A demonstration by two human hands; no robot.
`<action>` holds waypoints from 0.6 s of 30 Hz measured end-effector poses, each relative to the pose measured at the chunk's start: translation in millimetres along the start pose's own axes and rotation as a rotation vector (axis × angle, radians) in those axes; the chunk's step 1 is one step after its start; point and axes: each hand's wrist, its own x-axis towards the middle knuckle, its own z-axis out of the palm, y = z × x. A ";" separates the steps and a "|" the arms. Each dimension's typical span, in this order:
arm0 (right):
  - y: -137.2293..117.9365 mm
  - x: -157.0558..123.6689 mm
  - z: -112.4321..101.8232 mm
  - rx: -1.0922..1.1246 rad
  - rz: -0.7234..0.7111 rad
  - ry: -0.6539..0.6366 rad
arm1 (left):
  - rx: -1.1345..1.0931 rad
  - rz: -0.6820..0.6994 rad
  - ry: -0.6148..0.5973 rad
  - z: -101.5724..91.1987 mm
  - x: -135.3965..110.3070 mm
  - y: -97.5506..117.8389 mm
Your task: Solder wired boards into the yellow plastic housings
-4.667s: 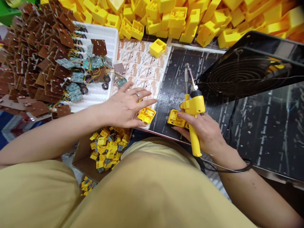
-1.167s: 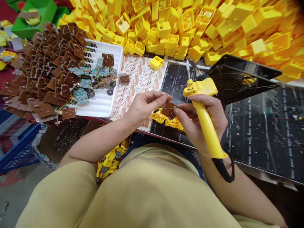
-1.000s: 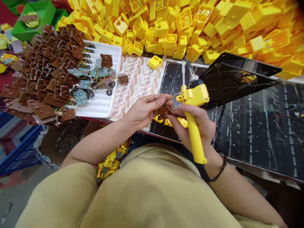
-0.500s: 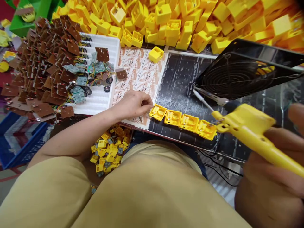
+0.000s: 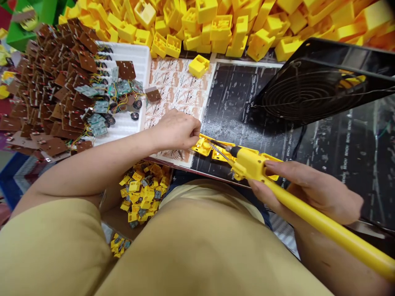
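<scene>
My right hand [image 5: 321, 187] grips a yellow soldering gun [image 5: 251, 164] with a thin guide tube beside its dark tip. The tip reaches over a row of several open yellow plastic cases [image 5: 219, 154] along the bench's near edge and ends at the leftmost case [image 5: 202, 147]. Pinched closed, my left hand [image 5: 180, 129] is at that same case's upper left corner; whatever its fingertips hold is hidden. The gun and right hand partly cover the other cases.
A black fan [image 5: 304, 96] stands at the right. Yellow cases [image 5: 231, 28] are heaped along the back, and one yellow case [image 5: 199, 65] sits apart. Brown circuit boards [image 5: 58, 86] pile over a white foam tray [image 5: 142, 57]. Below the bench is a box of yellow parts [image 5: 143, 193].
My right hand has brought the soldering gun left and down from beside the fan, to the leftmost case. My left hand has stayed at that case, its fingers turned slightly.
</scene>
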 end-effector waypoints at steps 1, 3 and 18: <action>0.0 2.5 2.1 0.014 -0.049 -0.011 | 0.031 0.008 -0.005 -0.9 0.3 0.9; -1.0 7.8 5.4 0.042 -0.112 -0.016 | 0.075 0.020 -0.008 -2.4 1.0 2.4; -3.1 17.2 -2.1 0.006 -0.092 -0.121 | 0.157 0.032 -0.037 -6.4 4.4 7.8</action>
